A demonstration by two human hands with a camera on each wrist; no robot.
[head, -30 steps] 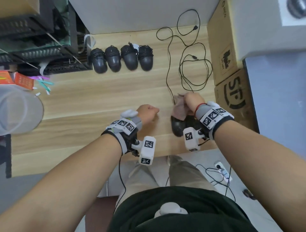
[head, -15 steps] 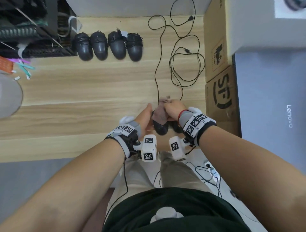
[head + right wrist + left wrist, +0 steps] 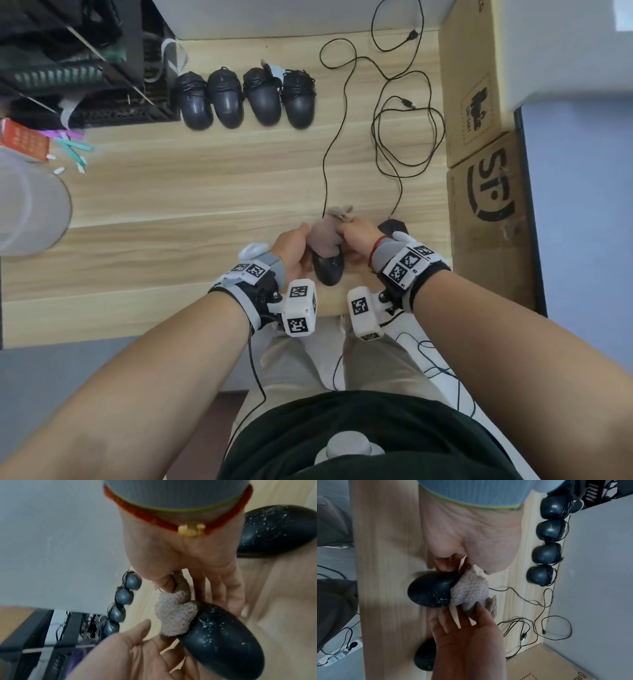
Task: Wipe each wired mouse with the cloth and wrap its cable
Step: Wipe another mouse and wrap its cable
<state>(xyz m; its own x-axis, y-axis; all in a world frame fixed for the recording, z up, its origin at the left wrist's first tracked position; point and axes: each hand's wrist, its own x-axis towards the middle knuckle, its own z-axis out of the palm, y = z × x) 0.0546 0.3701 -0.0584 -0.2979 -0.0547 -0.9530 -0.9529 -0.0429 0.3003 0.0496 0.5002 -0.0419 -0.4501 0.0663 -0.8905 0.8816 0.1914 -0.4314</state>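
While four black mice (image 3: 242, 97) sit in a row at the far left of the worktop (image 3: 171, 192) with their cables already wound round their bodies, the person works on a fifth wired mouse (image 3: 328, 269) at the near edge, between the two hands. The right hand (image 3: 358, 236) pinches a bunched beige cloth (image 3: 325, 236) between thumb and fingers and presses it on the far end of this mouse. The left hand (image 3: 291, 251) steadies the mouse from its left side; its fingers look loosely spread against the shell rather than clamped on it. In the left wrist view the mouse shell (image 3: 429, 591) carries pale specks beside the cloth (image 3: 469, 593), so the wiping seems barely begun. Its cable (image 3: 334, 144) runs loose toward the far side of the worktop, not yet wrapped.

A sixth mouse (image 3: 392, 226) lies just right of the right hand, partly hidden by the wrist, and the right wrist view shows it (image 3: 274, 532) speckled too. Its cable (image 3: 407, 137) lies in loose loops at the far right, near the cardboard boxes (image 3: 479, 102).

By this reckoning four mice look finished and two remain: the one in hand needs the rest of its wipe and its cable wound, and the other needs both steps.
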